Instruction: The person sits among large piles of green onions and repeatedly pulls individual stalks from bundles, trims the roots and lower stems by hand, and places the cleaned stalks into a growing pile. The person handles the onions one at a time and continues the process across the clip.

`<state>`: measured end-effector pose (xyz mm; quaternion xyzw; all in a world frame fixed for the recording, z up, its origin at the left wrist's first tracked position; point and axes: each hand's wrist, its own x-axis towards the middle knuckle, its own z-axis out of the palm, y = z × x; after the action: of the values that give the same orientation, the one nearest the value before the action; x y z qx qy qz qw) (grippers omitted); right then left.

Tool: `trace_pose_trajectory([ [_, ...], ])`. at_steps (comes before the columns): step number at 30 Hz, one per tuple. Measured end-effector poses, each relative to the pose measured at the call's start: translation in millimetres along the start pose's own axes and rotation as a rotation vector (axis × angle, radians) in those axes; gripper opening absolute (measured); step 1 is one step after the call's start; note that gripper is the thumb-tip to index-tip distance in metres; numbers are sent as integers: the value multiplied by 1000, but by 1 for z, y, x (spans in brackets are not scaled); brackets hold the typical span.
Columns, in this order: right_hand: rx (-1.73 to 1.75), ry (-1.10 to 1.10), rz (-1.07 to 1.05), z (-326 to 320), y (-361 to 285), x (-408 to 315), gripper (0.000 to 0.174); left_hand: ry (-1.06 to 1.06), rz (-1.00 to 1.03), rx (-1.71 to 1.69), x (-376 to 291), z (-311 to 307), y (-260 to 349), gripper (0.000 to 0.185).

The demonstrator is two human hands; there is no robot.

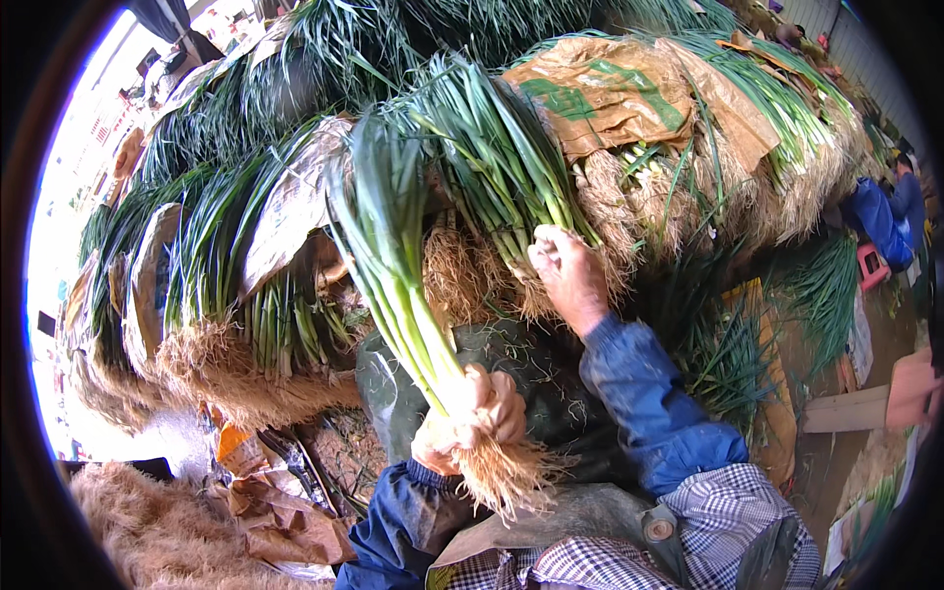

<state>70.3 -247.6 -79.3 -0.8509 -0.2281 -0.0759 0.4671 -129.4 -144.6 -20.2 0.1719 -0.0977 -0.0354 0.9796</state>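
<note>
My left hand (468,413) grips a bunch of long green onions (402,295) near the white bases, with the roots hanging below my fist and the leaves pointing up and away. Further forward and to the right, my right hand (564,269) reaches to the base of other green onions (509,169) lying on the heap; its fingers are curled at a stalk, and whether they hold it is unclear. A dark green apron or cover (531,369), strewn with root bits, lies over my lap between both hands.
Stacked green onions with matted roots (221,361) extend left; more lie right under a brown woven sack (605,96). Trimmed roots (162,523) and crumpled sacking (287,516) are at lower left. Loose leaves (730,361) and a pink stool (874,265) are at right, near another person (906,195).
</note>
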Motion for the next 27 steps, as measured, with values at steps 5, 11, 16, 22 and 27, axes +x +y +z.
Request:
trace_pose_trajectory([
  [5, -433, -399, 71, 21, 4, 48, 27, 556, -113, 53, 2, -25, -5, 30],
  [11, 293, -90, 115, -8, 2, 41, 11, 591, -44, 67, -11, -37, -11, 29],
  [16, -426, -593, 113, 12, -10, 50, 33, 450, -153, 83, 0, -30, -20, 23],
  [22, -31, -192, -239, -35, -33, 53, 24, 575, -84, 125, -13, -21, -11, 35],
  [27, 590, -822, 554, -50, -25, -9, 35, 507, -101, 158, 10, -31, -35, 29],
])
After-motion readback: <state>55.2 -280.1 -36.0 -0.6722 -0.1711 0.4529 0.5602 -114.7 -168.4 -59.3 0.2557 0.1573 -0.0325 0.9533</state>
